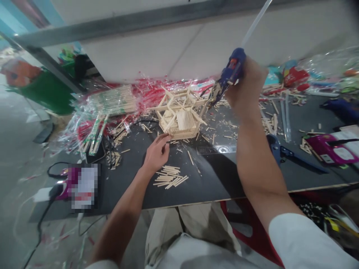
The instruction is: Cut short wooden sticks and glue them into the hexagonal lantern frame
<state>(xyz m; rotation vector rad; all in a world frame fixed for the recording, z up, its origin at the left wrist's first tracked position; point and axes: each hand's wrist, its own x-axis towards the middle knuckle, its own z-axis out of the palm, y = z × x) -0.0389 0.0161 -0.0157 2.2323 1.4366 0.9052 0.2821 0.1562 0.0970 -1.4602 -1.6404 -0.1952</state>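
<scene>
A small open framework of pale wooden sticks (186, 120) stands on the dark table, with a slatted panel in its middle. My left hand (157, 151) touches its front left corner; the fingers look bent together, and whatever may be between them is too small to make out. My right hand (246, 84) is wrapped round a blue glue gun (228, 74), raised above the table. A clear glue stick (256, 22) sticks up from the gun's back end. The gun's nozzle points down at the right side of the framework. Several short cut sticks (169, 176) lie just before my left hand.
Bundled sticks in plastic wrap (112, 100) lie at the back left. Blue cutters (291, 155) and a purple power strip (328, 149) are on the right. A pixelated phone-like object (84, 186) lies at the left edge. Stick scraps litter the dark table (123, 194).
</scene>
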